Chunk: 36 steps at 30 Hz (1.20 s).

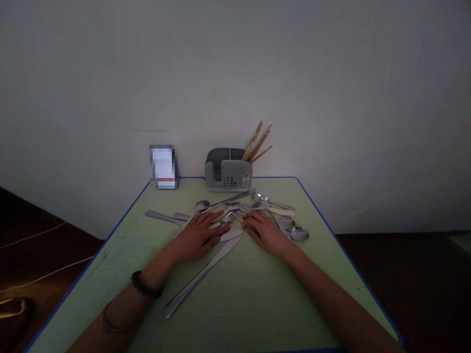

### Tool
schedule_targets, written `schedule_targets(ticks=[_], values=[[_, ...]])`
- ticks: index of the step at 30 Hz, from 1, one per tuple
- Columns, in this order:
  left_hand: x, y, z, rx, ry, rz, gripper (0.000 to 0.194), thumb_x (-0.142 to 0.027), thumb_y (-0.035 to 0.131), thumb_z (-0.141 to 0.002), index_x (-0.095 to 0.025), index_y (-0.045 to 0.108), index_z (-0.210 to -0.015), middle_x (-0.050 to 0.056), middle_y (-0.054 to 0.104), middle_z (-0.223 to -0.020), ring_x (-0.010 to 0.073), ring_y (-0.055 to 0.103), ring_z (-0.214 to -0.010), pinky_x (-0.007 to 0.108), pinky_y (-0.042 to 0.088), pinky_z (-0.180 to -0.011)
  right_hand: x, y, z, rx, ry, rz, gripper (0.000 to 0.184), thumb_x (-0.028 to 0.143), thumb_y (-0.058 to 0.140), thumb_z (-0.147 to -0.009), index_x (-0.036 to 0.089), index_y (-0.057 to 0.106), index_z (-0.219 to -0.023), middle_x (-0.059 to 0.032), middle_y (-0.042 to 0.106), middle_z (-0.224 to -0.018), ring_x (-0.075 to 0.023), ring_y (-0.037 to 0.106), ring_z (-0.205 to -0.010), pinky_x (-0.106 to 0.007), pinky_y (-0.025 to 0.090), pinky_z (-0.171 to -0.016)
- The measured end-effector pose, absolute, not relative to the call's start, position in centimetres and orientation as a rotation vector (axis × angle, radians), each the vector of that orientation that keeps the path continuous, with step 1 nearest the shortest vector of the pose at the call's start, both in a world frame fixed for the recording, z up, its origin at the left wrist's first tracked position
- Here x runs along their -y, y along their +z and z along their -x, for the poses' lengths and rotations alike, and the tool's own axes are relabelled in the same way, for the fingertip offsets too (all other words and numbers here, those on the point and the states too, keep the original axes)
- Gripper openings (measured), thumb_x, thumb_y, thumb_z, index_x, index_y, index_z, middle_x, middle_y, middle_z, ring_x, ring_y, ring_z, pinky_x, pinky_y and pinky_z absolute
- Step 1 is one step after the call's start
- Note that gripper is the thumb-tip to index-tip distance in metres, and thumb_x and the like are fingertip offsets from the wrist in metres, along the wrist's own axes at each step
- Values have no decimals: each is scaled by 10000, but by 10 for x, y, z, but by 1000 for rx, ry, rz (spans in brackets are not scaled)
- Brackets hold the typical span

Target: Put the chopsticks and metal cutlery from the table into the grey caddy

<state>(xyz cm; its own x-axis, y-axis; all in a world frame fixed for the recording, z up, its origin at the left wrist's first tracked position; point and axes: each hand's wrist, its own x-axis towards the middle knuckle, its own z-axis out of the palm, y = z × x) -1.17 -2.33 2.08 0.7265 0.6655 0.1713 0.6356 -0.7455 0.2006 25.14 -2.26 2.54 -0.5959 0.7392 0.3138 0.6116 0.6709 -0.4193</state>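
The left hand [198,236] and right hand [267,232] lie palm-down, fingers loosely apart, touching scattered metal cutlery [232,207]; it spreads across a blue-edged, pale-green table [250,304]; behind, a grey utensil holder [235,169] stands by the whitish wall [312,98].

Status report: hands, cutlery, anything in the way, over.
Left hand and right hand palm-down over cutlery, grip unclear. Cutlery loose, overlapping. Grey holder beyond the pile, wooden sticks in it.
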Motion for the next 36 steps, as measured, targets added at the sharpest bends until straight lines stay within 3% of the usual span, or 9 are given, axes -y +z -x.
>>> schedule_targets(ticks=[27, 36], values=[[23, 17, 12, -1058, 381, -2849, 447, -272, 433, -932, -370, 410, -1368, 50, 326, -1483, 273, 336, -1309, 507, 320, -1047, 21, 24, -254, 2375, 417, 1002, 212, 190, 415, -922, 203, 605, -1014, -87, 618, -1080, -184, 546, -1042, -368, 442, -914], [24, 19, 11, -1056, 376, -2837, 453, -268, 431, -931, -375, 403, -1370, 54, 311, -1490, 279, 325, -1317, 511, 324, -1043, 27, 34, -251, 2403, 271, 978, 214, 182, 477, -893, 225, 662, -992, -88, 601, -1124, -200, 531, -1068, -378, 428, -923]])
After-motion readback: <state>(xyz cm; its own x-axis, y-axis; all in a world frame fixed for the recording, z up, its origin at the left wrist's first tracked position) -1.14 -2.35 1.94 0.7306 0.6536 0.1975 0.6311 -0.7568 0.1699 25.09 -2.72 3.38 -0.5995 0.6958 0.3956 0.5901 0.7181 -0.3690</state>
